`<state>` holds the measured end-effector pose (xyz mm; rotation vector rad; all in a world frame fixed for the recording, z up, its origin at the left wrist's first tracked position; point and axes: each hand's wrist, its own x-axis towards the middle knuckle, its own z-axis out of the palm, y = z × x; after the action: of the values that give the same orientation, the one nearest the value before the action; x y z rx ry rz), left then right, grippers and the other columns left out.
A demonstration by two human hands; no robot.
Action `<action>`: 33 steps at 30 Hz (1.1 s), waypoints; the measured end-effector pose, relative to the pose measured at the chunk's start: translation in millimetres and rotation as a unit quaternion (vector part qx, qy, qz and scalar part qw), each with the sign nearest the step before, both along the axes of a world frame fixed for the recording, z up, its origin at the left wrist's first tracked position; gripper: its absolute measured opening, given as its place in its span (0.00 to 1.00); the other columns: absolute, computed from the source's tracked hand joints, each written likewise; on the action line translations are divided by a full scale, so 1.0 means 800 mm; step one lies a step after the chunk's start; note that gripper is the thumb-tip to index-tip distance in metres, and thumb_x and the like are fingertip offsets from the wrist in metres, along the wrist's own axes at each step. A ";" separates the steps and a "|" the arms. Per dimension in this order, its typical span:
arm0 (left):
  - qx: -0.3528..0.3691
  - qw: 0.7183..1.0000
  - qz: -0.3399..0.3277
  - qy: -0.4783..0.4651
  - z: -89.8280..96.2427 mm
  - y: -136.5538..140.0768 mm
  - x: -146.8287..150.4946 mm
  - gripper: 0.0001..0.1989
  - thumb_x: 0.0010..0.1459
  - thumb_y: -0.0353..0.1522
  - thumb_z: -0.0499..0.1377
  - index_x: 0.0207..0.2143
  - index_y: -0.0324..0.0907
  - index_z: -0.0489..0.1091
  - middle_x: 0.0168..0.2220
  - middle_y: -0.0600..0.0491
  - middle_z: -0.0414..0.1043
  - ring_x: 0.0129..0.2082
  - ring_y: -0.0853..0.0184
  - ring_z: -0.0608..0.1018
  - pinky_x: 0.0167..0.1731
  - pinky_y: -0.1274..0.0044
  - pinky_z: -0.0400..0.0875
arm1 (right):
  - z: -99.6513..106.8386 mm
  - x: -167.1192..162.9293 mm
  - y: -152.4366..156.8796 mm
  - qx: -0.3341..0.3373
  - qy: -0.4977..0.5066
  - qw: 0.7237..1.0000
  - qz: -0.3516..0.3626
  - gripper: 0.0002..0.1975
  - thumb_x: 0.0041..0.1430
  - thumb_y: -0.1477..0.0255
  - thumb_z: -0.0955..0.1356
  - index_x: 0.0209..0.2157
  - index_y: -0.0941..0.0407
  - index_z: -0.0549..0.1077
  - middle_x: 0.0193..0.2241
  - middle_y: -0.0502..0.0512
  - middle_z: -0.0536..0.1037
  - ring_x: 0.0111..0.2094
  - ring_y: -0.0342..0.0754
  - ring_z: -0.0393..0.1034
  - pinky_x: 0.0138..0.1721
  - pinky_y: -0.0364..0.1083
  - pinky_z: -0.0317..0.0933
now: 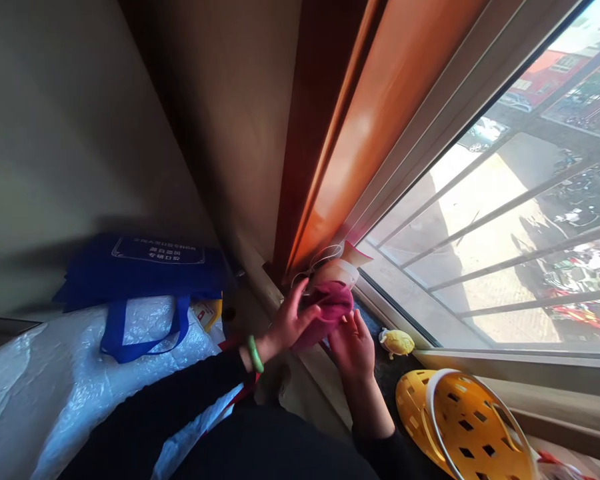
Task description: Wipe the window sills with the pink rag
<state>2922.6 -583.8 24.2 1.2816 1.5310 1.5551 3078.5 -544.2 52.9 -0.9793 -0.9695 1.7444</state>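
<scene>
A crumpled maroon cloth [331, 303] is between my two hands, near the corner of the windowsill. My left hand [290, 323], with a green bangle [255, 355] on its wrist, grips the cloth's left side, thumb lying across it. My right hand [354, 343] holds the lower right edge with bent fingers. Some fingertips are hidden by the folds. Just beyond the cloth stands a pale pink object [325, 272] with a whitish band and a flared pink top [355, 255]. A thin wire or cord loop [326, 252] shows beside it; its kind is unclear.
To the right are a yellow turtle-shaped figure [399, 342] and a yellow perforated basket [463, 417] with a pale handle. A barred window [505, 220] rises behind them. At left, a blue bag [155, 267] rests on something wrapped in clear plastic [90, 360]. An orange-brown wooden frame [360, 133] stands ahead.
</scene>
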 end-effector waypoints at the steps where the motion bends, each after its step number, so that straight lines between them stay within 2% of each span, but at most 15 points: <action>1: -0.014 0.999 -0.031 0.003 0.008 -0.009 0.004 0.40 0.62 0.43 0.64 0.71 0.46 0.54 0.70 0.41 0.61 0.68 0.54 0.68 0.66 0.60 0.64 | 0.005 -0.002 0.000 -0.042 0.040 0.998 0.022 0.23 0.63 0.49 0.66 0.47 0.49 0.81 0.50 0.55 0.82 0.57 0.58 0.74 0.62 0.61 0.66; 3: -0.042 0.997 -0.057 0.011 0.020 -0.019 0.005 0.41 0.58 0.40 0.68 0.70 0.46 0.57 0.67 0.42 0.66 0.65 0.53 0.72 0.63 0.61 0.67 | 0.013 -0.005 -0.001 -0.105 0.114 0.987 0.052 0.22 0.60 0.49 0.68 0.47 0.47 0.81 0.52 0.52 0.81 0.57 0.55 0.74 0.63 0.58 0.65; 5: -0.062 0.997 -0.042 0.020 0.029 -0.020 -0.003 0.25 0.58 0.38 0.67 0.57 0.44 0.72 0.55 0.45 0.77 0.55 0.56 0.78 0.56 0.65 0.72 | 0.013 -0.004 -0.005 -0.112 0.135 0.983 0.060 0.24 0.59 0.48 0.70 0.50 0.47 0.80 0.54 0.52 0.80 0.57 0.55 0.74 0.62 0.57 0.66; 7: -0.064 0.998 -0.010 0.014 0.039 -0.016 -0.019 0.10 0.60 0.39 0.65 0.39 0.42 0.77 0.37 0.51 0.79 0.39 0.63 0.80 0.43 0.73 0.74 | 0.005 0.005 -0.007 -0.076 0.074 0.992 0.066 0.27 0.58 0.47 0.71 0.53 0.48 0.79 0.54 0.54 0.80 0.56 0.56 0.74 0.60 0.57 0.67; 9: -0.050 0.998 0.031 -0.015 0.050 -0.012 -0.036 0.17 0.61 0.44 0.63 0.27 0.41 0.73 0.25 0.57 0.70 0.28 0.70 0.73 0.33 0.78 0.69 | -0.006 0.019 -0.004 -0.011 -0.047 0.996 0.070 0.30 0.57 0.48 0.72 0.56 0.50 0.78 0.49 0.56 0.82 0.50 0.56 0.76 0.55 0.56 0.69; 12: -0.008 0.988 0.114 -0.103 0.068 -0.007 -0.051 0.26 0.61 0.52 0.62 0.22 0.41 0.67 0.20 0.60 0.62 0.24 0.73 0.65 0.27 0.80 0.63 | -0.014 0.040 0.016 0.125 -0.218 0.968 -0.004 0.32 0.58 0.50 0.73 0.57 0.54 0.76 0.37 0.54 0.82 0.39 0.52 0.76 0.46 0.53 0.70; 14: 0.025 0.979 0.144 -0.142 0.078 -0.004 -0.048 0.26 0.62 0.53 0.59 0.24 0.41 0.69 0.22 0.58 0.64 0.24 0.72 0.67 0.28 0.79 0.65 | -0.010 0.042 0.037 0.210 -0.259 0.938 -0.095 0.30 0.58 0.52 0.72 0.57 0.54 0.76 0.42 0.56 0.80 0.42 0.51 0.75 0.45 0.51 0.70; 16: 0.050 0.988 0.095 -0.109 0.081 0.000 -0.036 0.22 0.66 0.50 0.57 0.31 0.41 0.74 0.26 0.55 0.70 0.28 0.69 0.72 0.34 0.77 0.69 | -0.003 0.034 0.060 0.258 -0.236 0.924 -0.153 0.28 0.57 0.54 0.73 0.56 0.53 0.76 0.52 0.59 0.77 0.50 0.52 0.73 0.48 0.51 0.69; 18: 0.082 0.996 0.012 0.017 0.074 0.006 -0.018 0.17 0.69 0.43 0.56 0.37 0.41 0.78 0.33 0.51 0.76 0.36 0.65 0.76 0.43 0.72 0.72 | 0.003 0.019 0.080 0.258 -0.187 0.935 -0.154 0.26 0.56 0.56 0.74 0.53 0.54 0.76 0.54 0.60 0.77 0.52 0.53 0.72 0.51 0.53 0.69; 21: 0.133 0.959 -0.044 0.247 0.046 0.023 0.009 0.13 0.69 0.35 0.56 0.41 0.42 0.80 0.45 0.45 0.77 0.48 0.58 0.76 0.53 0.65 0.70 | 0.006 0.001 0.103 0.237 -0.150 0.950 -0.141 0.23 0.54 0.55 0.74 0.45 0.56 0.77 0.44 0.58 0.80 0.45 0.51 0.74 0.50 0.53 0.69; 23: 0.131 0.928 -0.044 0.347 0.025 0.040 0.024 0.13 0.69 0.34 0.55 0.46 0.43 0.80 0.51 0.44 0.76 0.51 0.55 0.74 0.55 0.62 0.70 | 0.006 -0.002 0.111 0.236 -0.152 0.951 -0.133 0.23 0.53 0.55 0.75 0.43 0.57 0.76 0.41 0.55 0.80 0.41 0.49 0.74 0.47 0.51 0.69; 26: 0.097 0.907 -0.010 0.409 0.008 0.072 0.037 0.18 0.69 0.34 0.55 0.56 0.42 0.76 0.58 0.41 0.72 0.54 0.52 0.73 0.56 0.60 0.70 | 0.003 0.000 0.117 0.246 -0.152 0.953 -0.091 0.22 0.53 0.54 0.74 0.40 0.56 0.75 0.37 0.53 0.79 0.37 0.47 0.73 0.42 0.48 0.68; 30: 0.074 0.909 0.042 0.409 0.018 0.111 0.042 0.21 0.70 0.33 0.51 0.61 0.38 0.71 0.60 0.41 0.72 0.59 0.52 0.72 0.59 0.60 0.68 | -0.006 0.004 0.116 0.245 -0.123 0.960 -0.048 0.20 0.56 0.54 0.73 0.40 0.55 0.71 0.30 0.46 0.73 0.29 0.42 0.67 0.34 0.44 0.65; 31: 0.063 0.910 0.052 0.406 0.022 0.117 0.042 0.21 0.70 0.32 0.51 0.61 0.38 0.70 0.59 0.42 0.74 0.58 0.53 0.73 0.58 0.61 0.68 | -0.008 0.004 0.116 0.245 -0.120 0.961 -0.054 0.20 0.57 0.54 0.73 0.40 0.54 0.70 0.31 0.46 0.73 0.29 0.42 0.66 0.34 0.44 0.65; 33: 0.036 0.912 0.074 0.402 0.029 0.121 0.044 0.20 0.69 0.31 0.52 0.61 0.38 0.70 0.57 0.43 0.76 0.57 0.52 0.74 0.55 0.61 0.70 | -0.010 0.004 0.123 0.234 -0.126 0.957 -0.112 0.21 0.56 0.53 0.73 0.40 0.55 0.70 0.36 0.49 0.73 0.34 0.44 0.69 0.39 0.45 0.66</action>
<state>2957.7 -486.8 47.2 2.0497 2.1024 1.2185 3081.6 -446.0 44.9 -0.9651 -1.3060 1.1440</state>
